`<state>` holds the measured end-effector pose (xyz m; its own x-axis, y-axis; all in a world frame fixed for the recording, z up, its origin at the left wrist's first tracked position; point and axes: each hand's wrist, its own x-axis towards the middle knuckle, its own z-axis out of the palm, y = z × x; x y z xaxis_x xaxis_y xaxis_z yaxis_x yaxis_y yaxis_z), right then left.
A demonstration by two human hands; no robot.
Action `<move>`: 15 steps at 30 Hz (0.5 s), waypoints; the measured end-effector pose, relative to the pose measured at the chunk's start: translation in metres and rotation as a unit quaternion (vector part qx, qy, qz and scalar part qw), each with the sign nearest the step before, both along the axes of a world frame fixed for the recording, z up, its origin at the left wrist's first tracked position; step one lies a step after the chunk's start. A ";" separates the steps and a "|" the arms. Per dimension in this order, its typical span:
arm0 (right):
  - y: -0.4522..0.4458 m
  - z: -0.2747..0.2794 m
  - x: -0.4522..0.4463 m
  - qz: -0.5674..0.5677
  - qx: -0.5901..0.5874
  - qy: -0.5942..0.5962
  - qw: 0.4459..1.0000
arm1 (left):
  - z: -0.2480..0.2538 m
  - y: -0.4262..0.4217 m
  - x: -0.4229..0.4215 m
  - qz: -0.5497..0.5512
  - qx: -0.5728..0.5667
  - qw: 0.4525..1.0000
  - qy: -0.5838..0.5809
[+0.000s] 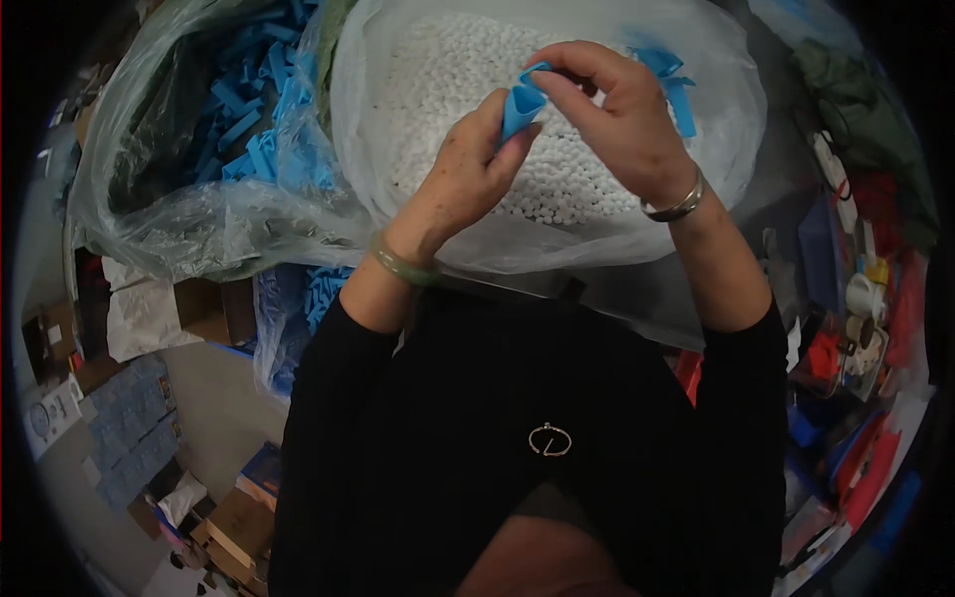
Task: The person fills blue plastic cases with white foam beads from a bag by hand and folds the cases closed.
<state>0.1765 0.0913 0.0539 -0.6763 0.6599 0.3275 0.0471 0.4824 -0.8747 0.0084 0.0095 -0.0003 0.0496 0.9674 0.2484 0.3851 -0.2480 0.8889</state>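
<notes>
My left hand is closed around a blue tube-like piece, its wide open end facing up. Just to the right, my right hand pinches a small blue piece between thumb and forefinger, close above the tube's mouth. Both hands are over a clear plastic bag full of small white pellets. More blue pieces lie on the pellets at the bag's right, partly behind my right hand.
Another plastic bag at the left holds many blue pieces. Below it are a smaller bag of blue pieces and cardboard boxes. Mixed items, including a white cup, crowd the right side.
</notes>
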 end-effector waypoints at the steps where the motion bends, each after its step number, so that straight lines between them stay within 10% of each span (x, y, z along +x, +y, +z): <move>1: -0.005 0.001 0.002 -0.061 0.183 -0.031 0.981 | 0.002 -0.005 0.005 0.005 -0.026 0.999 -0.044; 8: -0.060 0.012 0.002 -0.123 0.370 -0.082 0.917 | 0.035 -0.024 0.017 0.005 0.024 0.999 -0.028; 15: -0.075 -0.008 0.004 -0.111 0.265 0.003 0.958 | 0.044 -0.049 0.002 0.056 -0.046 0.997 0.028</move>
<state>0.1802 0.0158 0.0460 -0.5353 0.5268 0.6603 0.1959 0.8378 -0.5096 0.0106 -0.0391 0.0436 -0.0481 0.9862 0.1584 0.4553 -0.1195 0.8823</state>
